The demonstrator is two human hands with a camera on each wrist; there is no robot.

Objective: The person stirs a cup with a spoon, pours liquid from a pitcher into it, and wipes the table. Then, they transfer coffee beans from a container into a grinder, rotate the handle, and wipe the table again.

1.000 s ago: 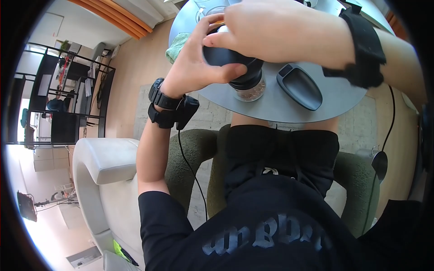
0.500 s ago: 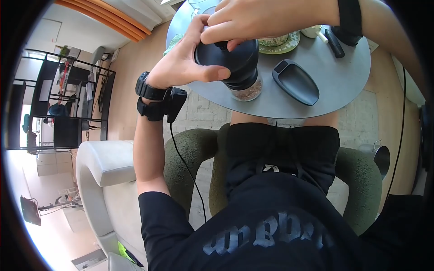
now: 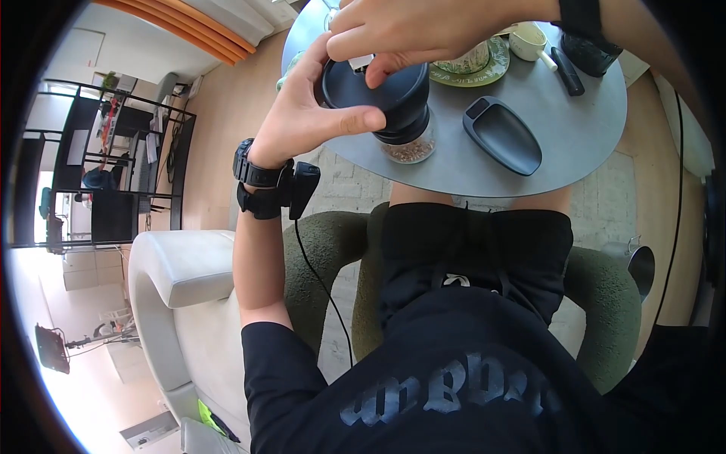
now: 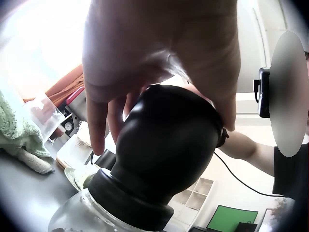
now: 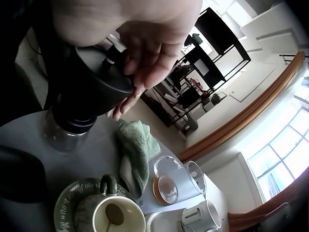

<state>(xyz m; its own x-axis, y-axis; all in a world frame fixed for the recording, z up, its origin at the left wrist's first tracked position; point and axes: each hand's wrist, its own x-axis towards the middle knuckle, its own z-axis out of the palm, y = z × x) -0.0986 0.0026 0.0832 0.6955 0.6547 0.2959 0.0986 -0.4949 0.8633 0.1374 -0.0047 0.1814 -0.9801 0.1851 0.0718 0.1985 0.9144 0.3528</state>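
A manual coffee grinder (image 3: 408,98) with a rounded black body stands on the grey table, its glass jar (image 3: 411,147) partly filled with brownish grounds. My left hand (image 3: 299,121) grips the body from the left, thumb along the near side and fingers around the far side. Over the top, my right hand (image 3: 423,30) pinches a small silver crank piece (image 3: 362,63) between thumb and fingers. The right wrist view shows a short black fitting (image 5: 110,60) standing up from the grinder's lid, beside the fingers. Part of the crank is hidden by the right hand.
A black scoop-shaped tray (image 3: 505,138) lies right of the grinder. Behind are a green saucer (image 3: 488,72) with a mug (image 5: 123,212), a small handled cup (image 3: 527,41) and a black stick-like object (image 3: 567,72). A green cloth (image 5: 136,150) and clear glass vessel (image 5: 169,176) stand beyond.
My right hand has lifted and drawn back from over the grinder, exposing its top and a silver piece. The left hand keeps its grip, with the grinder shifting only slightly.
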